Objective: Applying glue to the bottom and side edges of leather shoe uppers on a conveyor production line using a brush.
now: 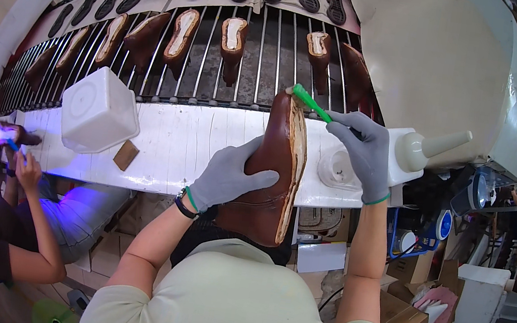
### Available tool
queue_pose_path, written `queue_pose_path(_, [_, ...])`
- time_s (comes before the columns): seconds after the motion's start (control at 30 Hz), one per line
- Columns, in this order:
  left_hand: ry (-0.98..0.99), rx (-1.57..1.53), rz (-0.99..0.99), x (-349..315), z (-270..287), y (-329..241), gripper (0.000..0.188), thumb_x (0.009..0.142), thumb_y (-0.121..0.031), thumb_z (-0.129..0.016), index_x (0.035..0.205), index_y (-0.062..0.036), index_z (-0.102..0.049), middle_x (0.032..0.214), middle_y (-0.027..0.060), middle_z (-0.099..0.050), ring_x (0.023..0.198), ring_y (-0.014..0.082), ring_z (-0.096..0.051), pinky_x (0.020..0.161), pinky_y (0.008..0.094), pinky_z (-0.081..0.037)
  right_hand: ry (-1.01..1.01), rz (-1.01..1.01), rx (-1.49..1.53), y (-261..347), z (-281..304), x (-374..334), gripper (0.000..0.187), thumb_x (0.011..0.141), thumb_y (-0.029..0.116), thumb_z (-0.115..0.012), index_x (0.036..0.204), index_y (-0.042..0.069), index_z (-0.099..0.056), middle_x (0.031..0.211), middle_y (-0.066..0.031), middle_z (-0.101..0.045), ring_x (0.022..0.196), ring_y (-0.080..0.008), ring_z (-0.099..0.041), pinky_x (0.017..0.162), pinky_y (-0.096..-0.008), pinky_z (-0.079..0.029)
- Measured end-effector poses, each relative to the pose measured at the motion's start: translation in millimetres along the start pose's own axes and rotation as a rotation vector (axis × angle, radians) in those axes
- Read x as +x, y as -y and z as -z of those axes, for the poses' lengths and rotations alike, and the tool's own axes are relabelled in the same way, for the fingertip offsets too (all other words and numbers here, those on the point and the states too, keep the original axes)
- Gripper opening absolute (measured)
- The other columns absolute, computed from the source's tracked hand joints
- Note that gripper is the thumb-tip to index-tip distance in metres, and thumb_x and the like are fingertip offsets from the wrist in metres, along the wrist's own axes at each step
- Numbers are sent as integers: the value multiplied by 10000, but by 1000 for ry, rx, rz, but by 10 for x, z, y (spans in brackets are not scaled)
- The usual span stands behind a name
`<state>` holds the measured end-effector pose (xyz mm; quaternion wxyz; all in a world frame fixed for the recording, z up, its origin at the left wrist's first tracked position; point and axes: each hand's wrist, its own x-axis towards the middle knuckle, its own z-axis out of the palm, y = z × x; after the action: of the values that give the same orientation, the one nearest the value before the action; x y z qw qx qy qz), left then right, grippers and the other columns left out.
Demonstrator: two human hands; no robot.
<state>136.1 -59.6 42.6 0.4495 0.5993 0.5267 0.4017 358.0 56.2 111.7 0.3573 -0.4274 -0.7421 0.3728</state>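
Gloved in grey, both hands were closed on something. Left hand wrapped round the side of a brown boot, the thumb laid across the leather and the fingers out of sight behind it. Right hand pinched the handle of a green brush, its bristles at the far end of the boot's pale sole edge. The boot was held over the near edge of the white worktop, its underside turned to the right.

Just beside the right hand were a white pot and, farther right, a white bottle with a long spout.

A slip of the brush past the rim could smear the leather, and a loose left grip could let the boot roll or drop off the near edge. The right wrist, so close to the pot and bottle, might knock either over if it swung back carelessly.

No brand, label or writing could be read on the boot, brush, pot or bottle.
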Motion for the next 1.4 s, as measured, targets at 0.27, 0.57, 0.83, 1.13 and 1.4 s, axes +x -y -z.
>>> queue_pose_path(0.27, [91, -423, 50, 18, 2, 140, 657, 872, -426, -647, 1309, 38, -485, 1122, 115, -648, 996, 163, -612, 897, 316, -474, 370, 116, -68, 33, 206, 19, 197, 766, 62, -738, 956, 12, -742, 754, -54, -665, 639, -81, -535, 584, -249, -401])
queue_pose_path(0.57, [108, -631, 115, 11, -21, 167, 675, 898, -460, -624, 1302, 60, -477, 1152, 102, -615, 1018, 137, -580, 910, 289, -462, 497, 172, -139, 125, 275, -70, 215, 755, 47, -746, 969, 33, -747, 737, -56, -666, 651, -109, -577, 623, -264, -451])
queue_pose_path(0.83, [26, -655, 82, 40, 8, 219, 665, 906, -454, -612, 1298, 65, -476, 1160, 100, -611, 1021, 130, -576, 911, 285, -459, 585, 80, -75, 15, 229, -225, 226, 761, 40, -753, 986, 24, -741, 748, -63, -670, 663, -126, -588, 643, -275, -458])
queue_pose_path(1.13, [-20, -687, 99, 47, 50, 223, 631, 917, -435, -604, 1290, 60, -485, 1146, 98, -615, 992, 126, -583, 895, 287, -471, 744, 116, 21, 100, 198, -553, 249, 740, 75, -766, 985, 35, -743, 763, -82, -680, 688, -160, -629, 658, -279, -473])
queue_pose_path(1.4, [-49, -716, 108, 117, -16, 215, 613, 941, -446, -558, 1275, 64, -495, 1123, 97, -622, 961, 119, -598, 861, 271, -490, 472, 88, -59, 87, 168, -462, 239, 721, 16, -753, 959, 5, -742, 716, -72, -637, 654, -144, -583, 609, -275, -429])
